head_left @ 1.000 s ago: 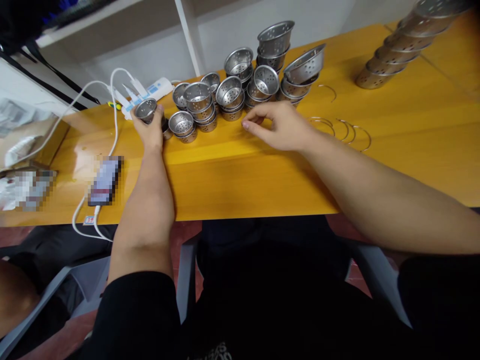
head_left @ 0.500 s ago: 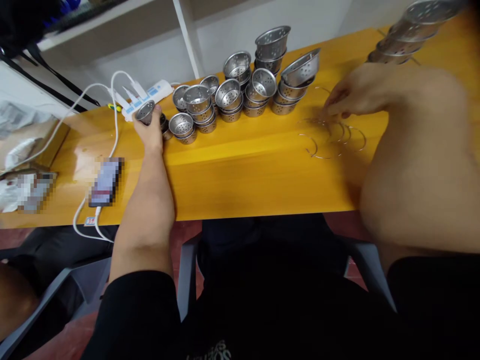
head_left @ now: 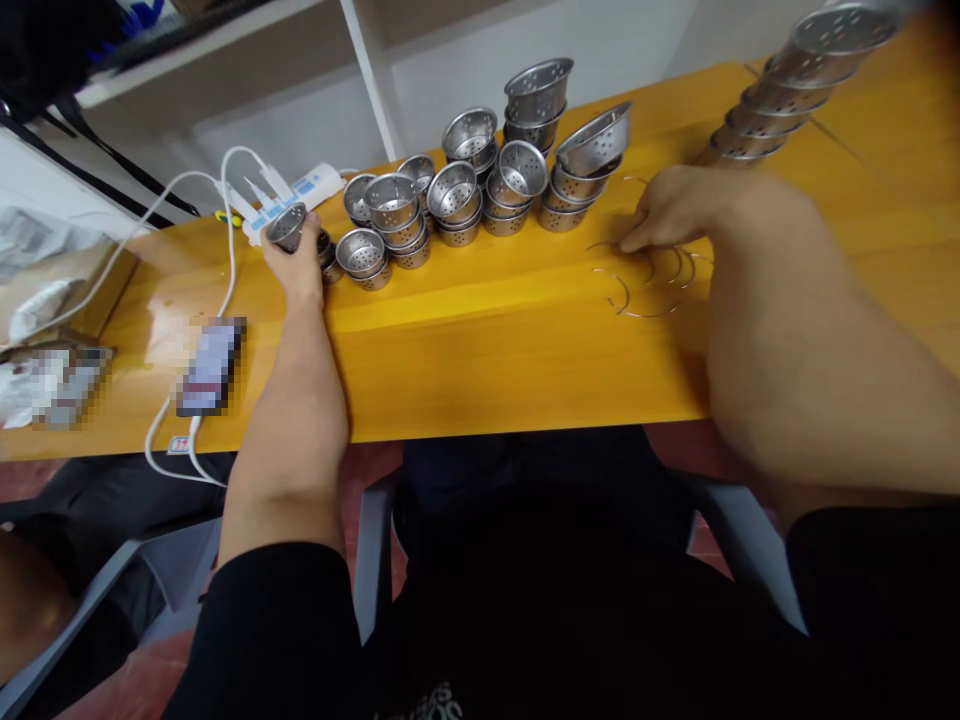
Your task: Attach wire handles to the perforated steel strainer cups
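Note:
At the left end of a group of metal cups, my left hand [head_left: 300, 268] is closed around a small perforated metal cup [head_left: 285, 228]. Several more perforated cups [head_left: 394, 203] stand to its right, many nested in short stacks. My right hand [head_left: 671, 205] hovers low over the table, palm down, fingers drawn together and pointing left. Thin curved wire pieces [head_left: 651, 316] lie under and in front of those fingertips. Whether a wire is between the fingers I cannot tell. Behind my right wrist leans a tall stack of perforated cups [head_left: 780, 97].
On the yellow table [head_left: 480, 370], a phone [head_left: 212, 368] with a white cable lies left of my left forearm. A white power strip [head_left: 319, 185] with plugs sits behind my left hand. Plastic bags [head_left: 34, 290] and a box are at the far left.
My right hand has shifted slightly left over the wires, and its forearm has swung lower, uncovering more of the tall cup stack. My left hand stays around its cup.

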A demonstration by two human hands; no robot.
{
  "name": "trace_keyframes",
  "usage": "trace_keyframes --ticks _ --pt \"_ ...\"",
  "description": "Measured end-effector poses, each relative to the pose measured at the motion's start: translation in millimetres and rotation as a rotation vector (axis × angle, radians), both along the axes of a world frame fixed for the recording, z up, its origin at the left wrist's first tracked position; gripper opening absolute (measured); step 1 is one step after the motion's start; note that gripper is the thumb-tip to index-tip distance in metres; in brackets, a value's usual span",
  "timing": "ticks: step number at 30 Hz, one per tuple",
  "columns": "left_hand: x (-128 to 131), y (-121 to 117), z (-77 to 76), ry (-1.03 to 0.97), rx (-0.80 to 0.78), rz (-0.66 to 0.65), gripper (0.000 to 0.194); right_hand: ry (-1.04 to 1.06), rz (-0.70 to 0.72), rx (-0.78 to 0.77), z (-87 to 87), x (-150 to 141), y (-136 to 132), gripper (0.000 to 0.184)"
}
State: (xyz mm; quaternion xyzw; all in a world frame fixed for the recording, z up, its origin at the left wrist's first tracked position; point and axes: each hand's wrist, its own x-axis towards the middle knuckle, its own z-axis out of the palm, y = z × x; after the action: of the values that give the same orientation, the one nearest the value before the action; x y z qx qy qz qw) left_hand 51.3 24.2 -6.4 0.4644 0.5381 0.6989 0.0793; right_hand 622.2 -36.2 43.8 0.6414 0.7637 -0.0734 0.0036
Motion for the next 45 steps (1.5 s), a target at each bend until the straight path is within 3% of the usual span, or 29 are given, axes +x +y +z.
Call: trace_keyframes --ticks 4,7,12,14,19,22,24,27,28,30,32,37,41,45 --pt "-6 0 2.7 0.079 -0.023 -0.026 0.131 -0.16 -0.127 -0.23 13.1 -18 -10 0.044" --pt "-13 3 2.3 0.134 -0.034 -0.031 0.125 -0.139 -0.122 -0.21 23.3 -20 -16 0.036" --pt "-17 12 -2.3 0.037 0.046 0.088 0.141 -0.017 -0.042 -0.158 36.9 -10 -26 0.004" --pt "-22 17 -6.3 0.043 0.117 0.139 0.138 0.019 -0.012 -0.115 42.4 -9 -32 0.007" --pt "-48 33 -10.7 0.273 0.372 0.242 0.106 0.076 0.049 -0.087 58.3 -21 -49 0.017" --pt "-47 29 5.3 0.292 0.457 0.26 0.118 0.136 0.071 -0.042 64.9 -26 -56 0.022" --pt "-29 15 25.2 0.252 0.45 0.197 0.125 0.202 0.1 0.021 66.4 -31 -60 0.019" --pt "22 -21 56.7 0.239 0.452 0.084 0.12 0.281 0.15 0.109 64.3 -47 -67 0.012" --pt "43 -35 64.2 0.215 0.518 0.083 0.118 0.303 0.166 0.135 62.4 -55 -70 0.012" --pt "83 -60 70.8 0.297 0.499 -0.057 0.105 0.363 0.235 0.144 56.6 -75 -72 0.017" --pt "117 -78 65.9 0.375 0.438 -0.253 0.098 0.436 0.337 0.133 47.6 -95 -72 0.021" --pt "168 -90 28.5 0.433 0.207 -0.575 0.116 0.53 0.424 0.19 16.9 -121 -60 0.005" --pt "178 -85 6.7 0.461 0.168 -0.696 0.108 0.754 0.388 0.177 -0.1 -122 -53 0.021" --pt "174 -80 -2.3 0.478 0.177 -0.732 0.101 0.899 0.335 0.104 0.1 -123 -57 0.022"
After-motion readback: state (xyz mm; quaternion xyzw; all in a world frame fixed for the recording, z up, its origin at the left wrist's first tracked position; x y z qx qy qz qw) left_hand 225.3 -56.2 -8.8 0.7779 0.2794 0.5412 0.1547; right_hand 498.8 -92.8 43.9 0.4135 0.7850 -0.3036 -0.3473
